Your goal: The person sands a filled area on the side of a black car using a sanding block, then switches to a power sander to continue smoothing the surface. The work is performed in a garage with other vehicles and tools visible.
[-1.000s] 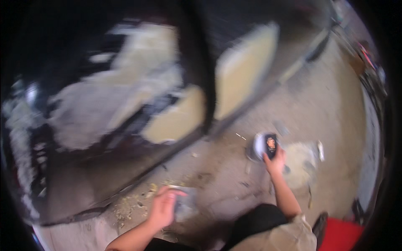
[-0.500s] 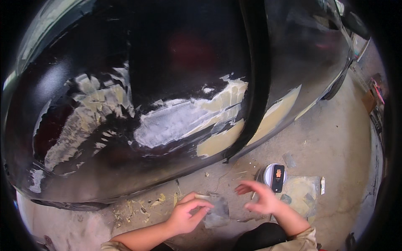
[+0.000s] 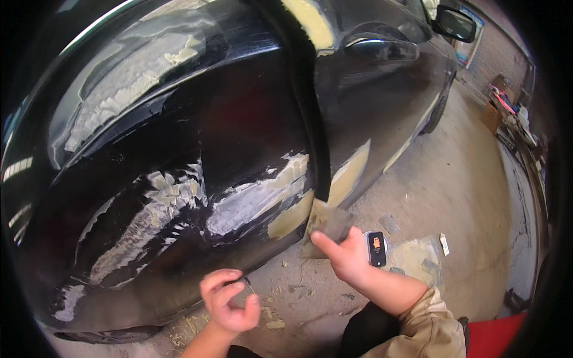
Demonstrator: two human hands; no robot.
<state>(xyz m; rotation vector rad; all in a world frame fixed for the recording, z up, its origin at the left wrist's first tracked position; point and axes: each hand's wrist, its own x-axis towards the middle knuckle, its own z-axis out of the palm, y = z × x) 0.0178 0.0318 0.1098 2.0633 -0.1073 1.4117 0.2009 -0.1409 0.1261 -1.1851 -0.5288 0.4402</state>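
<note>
My right hand [image 3: 346, 253] pinches a thin grey square sheet of sandpaper [image 3: 334, 222], with the thumb on the near face and the other fingers hidden behind. The sheet stands tilted in front of the lower edge of a black car [image 3: 250, 119], by the dark gap between two panels. To the left, my left hand [image 3: 230, 301] hangs open near the car's lower edge, fingers curled and thumb apart, nothing visible in it. Above the hands, the car body bears a whitish sanded filler patch [image 3: 245, 209], a yellow filler patch [image 3: 290, 218] and a rougher patch [image 3: 140, 224].
A phone [image 3: 376, 247] lies on a round can lid beside my right forearm. Near it are a putty-smeared board [image 3: 415, 256], a small white tube [image 3: 444, 244] and a grey scrap [image 3: 389, 224]. Yellow shavings litter the floor. Clutter lines the wall at far right.
My right hand now holds the grey sheet, raised toward the car; before, it was empty. My left hand has moved left. The view has shifted, showing more of the car's upper side.
</note>
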